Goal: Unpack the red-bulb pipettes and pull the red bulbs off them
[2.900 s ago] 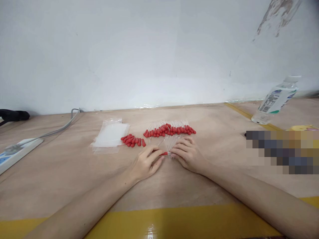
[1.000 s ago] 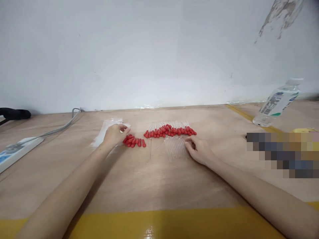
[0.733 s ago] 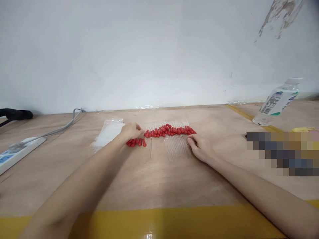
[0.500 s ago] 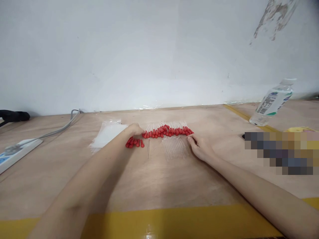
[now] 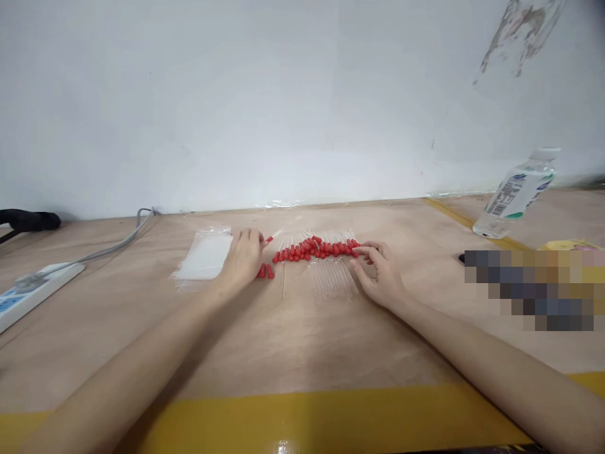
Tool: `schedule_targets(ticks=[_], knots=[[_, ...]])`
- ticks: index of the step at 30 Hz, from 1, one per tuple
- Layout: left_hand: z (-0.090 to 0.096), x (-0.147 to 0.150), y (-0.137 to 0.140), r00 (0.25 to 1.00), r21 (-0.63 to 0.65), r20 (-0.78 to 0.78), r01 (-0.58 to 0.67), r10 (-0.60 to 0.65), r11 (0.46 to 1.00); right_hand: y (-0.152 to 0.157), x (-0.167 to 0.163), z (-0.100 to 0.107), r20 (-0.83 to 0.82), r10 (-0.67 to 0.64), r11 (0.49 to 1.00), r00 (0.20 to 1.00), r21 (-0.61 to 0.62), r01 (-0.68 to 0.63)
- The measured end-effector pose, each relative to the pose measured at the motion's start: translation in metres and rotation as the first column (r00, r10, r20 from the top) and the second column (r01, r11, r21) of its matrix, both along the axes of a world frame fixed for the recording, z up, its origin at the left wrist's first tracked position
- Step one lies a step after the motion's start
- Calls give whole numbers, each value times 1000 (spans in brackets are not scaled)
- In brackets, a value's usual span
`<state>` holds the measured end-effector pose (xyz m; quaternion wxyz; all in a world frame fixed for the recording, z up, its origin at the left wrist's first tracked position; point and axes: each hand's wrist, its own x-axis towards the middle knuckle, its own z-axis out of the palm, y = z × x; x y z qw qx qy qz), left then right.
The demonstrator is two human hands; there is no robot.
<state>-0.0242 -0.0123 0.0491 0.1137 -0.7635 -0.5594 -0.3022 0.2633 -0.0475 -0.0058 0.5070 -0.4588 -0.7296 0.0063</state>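
Glass droppers with red rubber bulbs (image 5: pixel 326 250) lie bunched in a row mid-table, their clear tubes (image 5: pixel 331 279) pointing both toward the wall and toward me. My left hand (image 5: pixel 246 253) is closed on one dropper (image 5: pixel 270 239) at its red bulb, and its blurred tube slants up to the right. Below that hand, a few red bulbs (image 5: pixel 265 272) show apart from the row, partly covered by it. My right hand (image 5: pixel 380 274) rests at the right end of the row, thumb and fingers apart, fingertips against the last bulbs.
Clear zip bags (image 5: pixel 203 255) lie stacked to the left of my left hand. A white power strip (image 5: pixel 42 291) with a grey cable sits at far left. On the right, a tilted-looking plastic bottle (image 5: pixel 517 195) stands near yellow tape (image 5: pixel 454 217). A pixelated patch hides something at right.
My left hand has drawn left and back from the row's left end, with a dropper now visible in it. My right hand's fingers have spread from a pinch.
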Motion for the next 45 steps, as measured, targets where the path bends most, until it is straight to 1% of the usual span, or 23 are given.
schedule_targets(ticks=[1,3,4,6,8,11,14,17,19,22,27,32,36,40,45], knots=[[-7,0,-12,997,16,-62,54,-52,998,-4,-3,2,21,48,998,999,33,-49],[-22,1,-33,977,-11,-133,165,-165,986,-12,-8,6,114,152,984,982,76,-161],[-30,2,-42,965,20,-147,221,-216,975,-16,-11,7,180,197,972,964,88,-216],[-44,5,-55,931,87,-165,343,-326,935,-20,-16,8,314,261,946,913,107,-307],[-53,10,-61,893,133,-168,440,-418,888,-21,-21,7,423,282,925,861,118,-360],[-56,18,-64,856,151,-146,515,-496,844,-19,-26,4,516,265,912,815,142,-386],[-52,25,-66,844,149,-105,536,-526,831,-16,-30,0,533,244,908,810,167,-384],[-49,30,-67,861,124,-30,507,-508,853,-16,-33,-1,516,241,907,822,183,-380],[-49,34,-66,859,105,-3,509,-512,854,-16,-33,-1,504,252,903,826,185,-388],[-51,38,-62,830,92,-3,555,-557,827,-17,-34,-1,498,277,893,822,181,-411],[-53,41,-61,783,129,29,614,-622,779,-19,-38,-1,508,270,909,818,146,-391],[-52,43,-63,775,145,2,625,-632,767,-19,-42,-4,482,277,893,832,191,-407],[-52,43,-63,768,134,-58,640,-638,757,-19,-44,-4,473,312,861,824,225,-455],[-52,41,-64,762,100,-95,648,-641,755,-21,-42,-3,481,327,837,813,252,-486],[-51,38,-66,751,47,-95,659,-653,751,-23,-39,-1,533,295,825,793,277,-493]])
